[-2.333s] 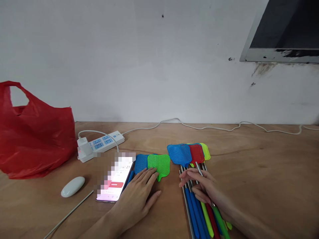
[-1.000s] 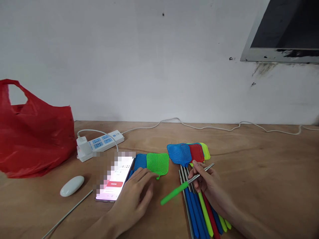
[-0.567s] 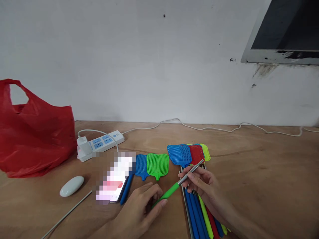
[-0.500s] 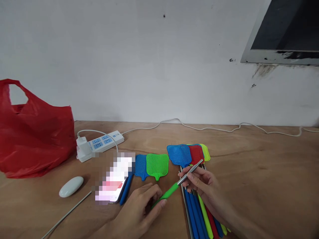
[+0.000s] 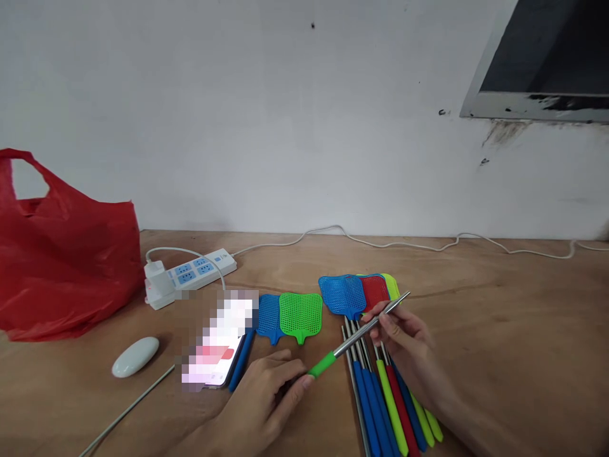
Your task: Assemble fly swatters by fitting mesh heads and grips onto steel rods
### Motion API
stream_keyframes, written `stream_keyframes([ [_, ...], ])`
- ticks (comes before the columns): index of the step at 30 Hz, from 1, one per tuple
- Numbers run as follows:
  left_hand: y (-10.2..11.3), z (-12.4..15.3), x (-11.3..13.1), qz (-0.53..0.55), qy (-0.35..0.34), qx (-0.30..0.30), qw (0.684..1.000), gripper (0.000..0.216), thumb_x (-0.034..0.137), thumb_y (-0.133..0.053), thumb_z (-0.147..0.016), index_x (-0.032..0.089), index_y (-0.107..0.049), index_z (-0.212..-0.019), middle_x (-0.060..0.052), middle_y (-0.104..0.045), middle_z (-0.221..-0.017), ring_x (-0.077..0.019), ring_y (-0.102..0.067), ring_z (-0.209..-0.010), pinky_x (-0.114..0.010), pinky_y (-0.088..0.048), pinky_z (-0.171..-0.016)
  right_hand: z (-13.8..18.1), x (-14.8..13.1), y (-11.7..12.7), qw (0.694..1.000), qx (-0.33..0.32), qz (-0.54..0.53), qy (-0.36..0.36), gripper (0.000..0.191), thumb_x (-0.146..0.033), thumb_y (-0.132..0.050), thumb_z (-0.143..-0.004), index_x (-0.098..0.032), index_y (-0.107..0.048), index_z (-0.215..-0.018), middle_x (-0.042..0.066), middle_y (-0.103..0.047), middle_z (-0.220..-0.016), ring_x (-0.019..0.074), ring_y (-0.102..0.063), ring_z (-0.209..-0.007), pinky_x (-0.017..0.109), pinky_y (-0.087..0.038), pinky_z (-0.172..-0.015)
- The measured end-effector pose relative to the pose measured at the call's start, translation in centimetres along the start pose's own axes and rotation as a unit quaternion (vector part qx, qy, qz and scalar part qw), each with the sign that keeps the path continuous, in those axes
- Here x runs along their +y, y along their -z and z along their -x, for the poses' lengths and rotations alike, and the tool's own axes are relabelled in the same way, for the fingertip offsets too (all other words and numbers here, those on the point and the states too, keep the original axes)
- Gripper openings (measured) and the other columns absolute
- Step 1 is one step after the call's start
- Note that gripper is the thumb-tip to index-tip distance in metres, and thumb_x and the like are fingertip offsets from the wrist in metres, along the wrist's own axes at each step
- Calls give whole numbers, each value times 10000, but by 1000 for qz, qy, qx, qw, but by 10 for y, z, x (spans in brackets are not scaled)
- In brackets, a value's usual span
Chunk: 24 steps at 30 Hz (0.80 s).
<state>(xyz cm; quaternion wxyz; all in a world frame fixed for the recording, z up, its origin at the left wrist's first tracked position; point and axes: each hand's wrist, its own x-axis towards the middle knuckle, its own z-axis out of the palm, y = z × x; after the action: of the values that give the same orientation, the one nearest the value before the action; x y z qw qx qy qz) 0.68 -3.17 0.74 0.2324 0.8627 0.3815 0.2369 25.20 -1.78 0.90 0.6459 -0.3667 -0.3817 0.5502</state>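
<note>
My right hand [image 5: 404,336] pinches the steel shaft of a telescopic rod with a green grip [image 5: 354,339], held slanted above the table. My left hand [image 5: 266,397] is closed on the green grip's lower end. A loose green swatter head [image 5: 301,314] and a blue swatter head [image 5: 269,315] lie flat just beyond my left hand. Under my right hand lies a bundle of several rods with blue, green and red grips [image 5: 385,400]. A stack of blue, red and yellow-green swatter heads [image 5: 356,292] rests at the bundle's far end.
A phone [image 5: 216,355] lies left of my left hand, a blue rod [image 5: 240,362] beside it. A white oval object [image 5: 136,357], a power strip [image 5: 190,276] with cables and a red plastic bag [image 5: 61,266] occupy the left. A white wall backs the wooden table [image 5: 499,330].
My right hand lifted the green-grip rod off the bundle and swung it across. My left hand left the green swatter head and closed on the rod's green grip; the steel shaft now shows longer.
</note>
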Motion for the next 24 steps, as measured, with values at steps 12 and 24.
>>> stream_keyframes([
  [12,-2,0,-13,-38,8,80,996,294,175,-466,-876,247,-419,-1157,87,-490,-606,-152,-548,-497,-232,-325,-466,-2,-2,-2,992,91,-61,-58,248,-350,-877,-652,-183,-698,-684,0,-630,-682,80,-448,-536,171,-410,-459],
  [24,14,-7,-31,-359,80,156,917,454,213,-503,-857,215,-409,-1302,-132,-568,-1196,-309,-642,-983,-344,-514,-627,2,0,-6,995,54,-21,-80,285,-389,-851,-678,-169,-671,-704,1,-618,-674,63,-431,-495,163,-366,-432],
])
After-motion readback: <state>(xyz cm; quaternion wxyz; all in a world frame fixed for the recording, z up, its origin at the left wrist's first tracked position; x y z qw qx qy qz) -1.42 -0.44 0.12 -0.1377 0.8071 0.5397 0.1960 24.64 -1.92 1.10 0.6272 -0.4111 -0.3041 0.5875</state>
